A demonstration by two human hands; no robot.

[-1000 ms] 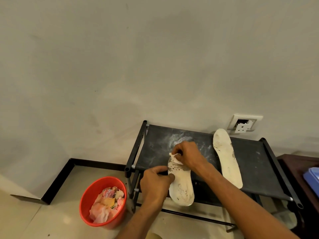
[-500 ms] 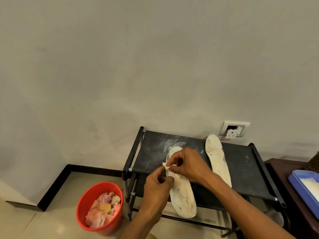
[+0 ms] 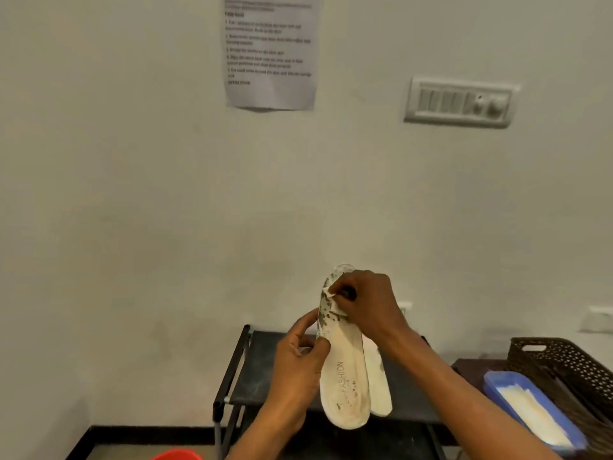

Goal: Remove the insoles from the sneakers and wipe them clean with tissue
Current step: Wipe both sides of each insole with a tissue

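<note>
A dirty white insole [image 3: 343,373] printed "FASHION" is held upright in the air above the black rack [image 3: 265,376], dark stains near its toe end. My left hand [image 3: 298,363] pinches its left edge at mid-length. My right hand [image 3: 368,307] grips the toe end and presses a small wad of white tissue [image 3: 330,291] against it. A second white insole [image 3: 378,383] lies on the rack behind, mostly hidden by the first. No sneakers are in view.
A red bucket [image 3: 175,455] peeks in at the bottom edge. At the right stand a blue tray of white tissue [image 3: 530,410] and a dark woven basket [image 3: 564,366]. A paper notice [image 3: 270,51] and a switch panel [image 3: 459,102] hang on the wall.
Both hands have lifted the stained insole off the rack into an upright hold, and the view has tilted up the wall. My right hand keeps the tissue at the toe end.
</note>
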